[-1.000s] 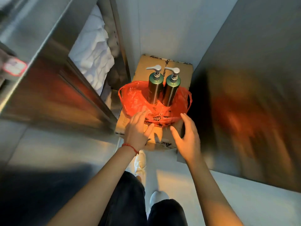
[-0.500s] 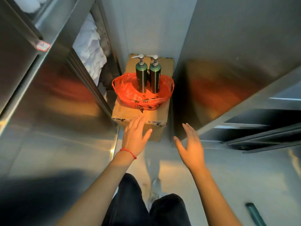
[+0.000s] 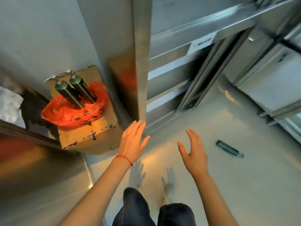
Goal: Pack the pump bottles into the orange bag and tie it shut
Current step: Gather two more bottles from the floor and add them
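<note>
At the left of the frame, an orange bag [image 3: 71, 112] sits open on top of a cardboard box [image 3: 91, 134]. Two dark green pump bottles stand in it side by side, touching or nearly so, and lean toward the upper left: the left bottle [image 3: 67, 92] and the right bottle [image 3: 82, 88], each with a pale pump head pointing left. The bag's mouth is slack around their bases and is not tied. The box stands on the floor against a pale wall, between a metal cabinet [image 3: 40, 185] at lower left and a metal post [image 3: 140, 62] at centre.

Both hands are empty and held over the floor in the lower middle of the frame, well apart from the bag. The left hand [image 3: 132, 141] is spread flat, back up, fingers pointing toward the post, with a red string [image 3: 124, 158] on its wrist. The right hand [image 3: 194, 151] is turned edge-on, fingers straight and loosely parted, thumb out to the left.

A third dark bottle [image 3: 228, 149] lies on its side on the pale floor [image 3: 244, 185] at right centre, to the right of the right hand and not touching it. Metal shelving [image 3: 211, 46] fills the upper right. Dark trouser legs [image 3: 151, 212] show at the bottom edge.
</note>
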The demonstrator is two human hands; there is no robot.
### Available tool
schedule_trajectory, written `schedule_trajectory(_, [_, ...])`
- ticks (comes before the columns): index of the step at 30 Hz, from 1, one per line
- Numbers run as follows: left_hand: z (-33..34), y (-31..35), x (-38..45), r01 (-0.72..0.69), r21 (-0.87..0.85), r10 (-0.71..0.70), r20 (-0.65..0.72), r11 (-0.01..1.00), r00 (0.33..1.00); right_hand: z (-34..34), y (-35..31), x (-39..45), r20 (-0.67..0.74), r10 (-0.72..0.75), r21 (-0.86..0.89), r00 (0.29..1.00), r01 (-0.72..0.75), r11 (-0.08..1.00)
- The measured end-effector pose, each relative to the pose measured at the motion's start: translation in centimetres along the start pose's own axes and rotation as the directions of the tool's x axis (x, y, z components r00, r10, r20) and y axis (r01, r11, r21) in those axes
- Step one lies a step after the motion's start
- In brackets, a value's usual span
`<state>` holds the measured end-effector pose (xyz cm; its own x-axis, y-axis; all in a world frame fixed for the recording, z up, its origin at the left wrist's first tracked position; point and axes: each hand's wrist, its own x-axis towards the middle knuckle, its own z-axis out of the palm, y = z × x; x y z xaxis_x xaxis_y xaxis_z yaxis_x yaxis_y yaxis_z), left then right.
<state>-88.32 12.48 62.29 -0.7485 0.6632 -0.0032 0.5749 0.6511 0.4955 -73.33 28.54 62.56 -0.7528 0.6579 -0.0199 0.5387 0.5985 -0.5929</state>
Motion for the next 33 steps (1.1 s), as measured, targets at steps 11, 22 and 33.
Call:
schedule_trajectory(11, [9.0, 20.3, 3.2, -0.436, -0.02, 0.431, 0.2, 0.9, 0.88, -13.7, 16.0, -7.5, -0.346, 0.38, 0.07, 0.858, -0.38, 0.922])
schedule_trajectory(22, [17.8, 36.1, 5.3, -0.639, -0.042, 0.628, 0.246, 0.768, 0.738, -23.6, 29.1, -11.8, -0.441, 0.561, 0.114, 0.701, -0.576, 0.809])
schedule_trajectory(33, [25.8, 47.7, 17.4, -0.829, -0.052, 0.783, 0.368, 0.556, 0.502, -28.3, 37.6, -4.7, -0.504, 0.649, 0.062, 0.57, -0.725, 0.686])
